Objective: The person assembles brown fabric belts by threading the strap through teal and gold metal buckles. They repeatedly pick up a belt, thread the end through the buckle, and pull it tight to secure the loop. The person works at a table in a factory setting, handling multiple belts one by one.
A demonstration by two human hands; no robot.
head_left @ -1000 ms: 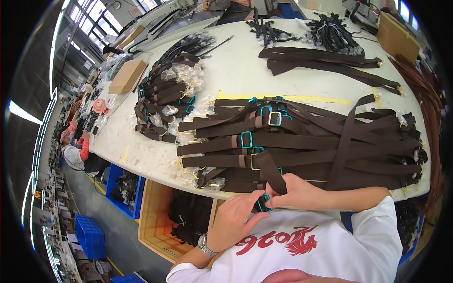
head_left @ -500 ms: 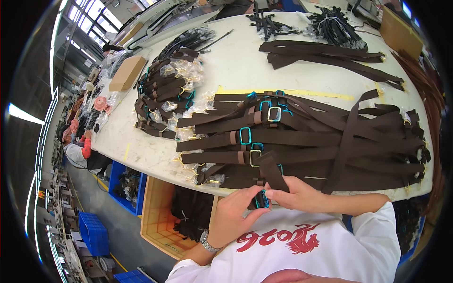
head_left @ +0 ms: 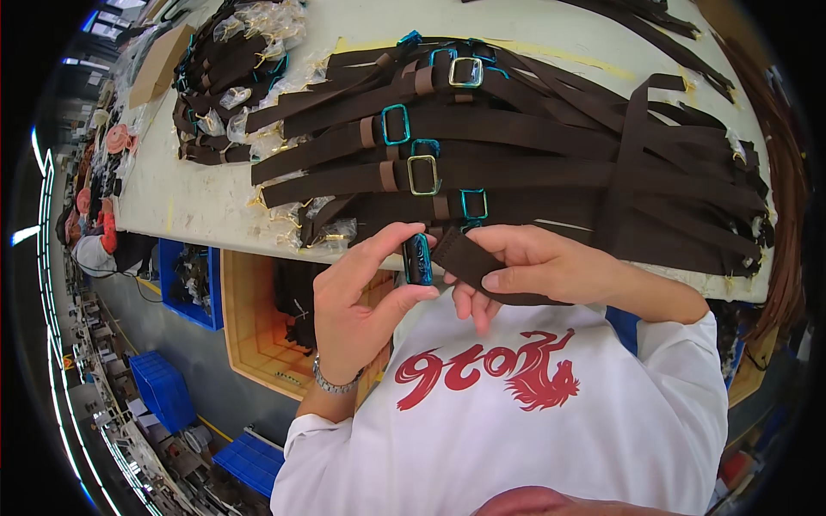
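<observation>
Between the thumb and fingers of my left hand (head_left: 357,297) is a rectangular buckle (head_left: 418,260) with a shiny blue film, held upright. My right hand (head_left: 551,267) pinches the end of a dark brown strap (head_left: 469,262), its stitched tip close to the buckle's right side. I cannot tell whether the tip touches the buckle. Just beyond both hands, several dark brown straps lie side by side on the table (head_left: 206,206). Some carry a blue-filmed buckle (head_left: 396,125) or a gold-rimmed buckle (head_left: 423,175), with a lighter brown loop (head_left: 388,175) beside it.
Clear plastic-wrapped hardware (head_left: 331,232) lies at the straps' left ends. Another strap bundle (head_left: 228,73) sits farther left, near a cardboard box (head_left: 161,64). Below the table edge stand a wooden crate (head_left: 245,344) and a blue bin (head_left: 189,301). A seated person (head_left: 95,249) is at far left.
My hands have moved apart. The buckle is now upright in my left hand, and the strap end has tilted down toward it from its raised position. The view has shifted downward.
</observation>
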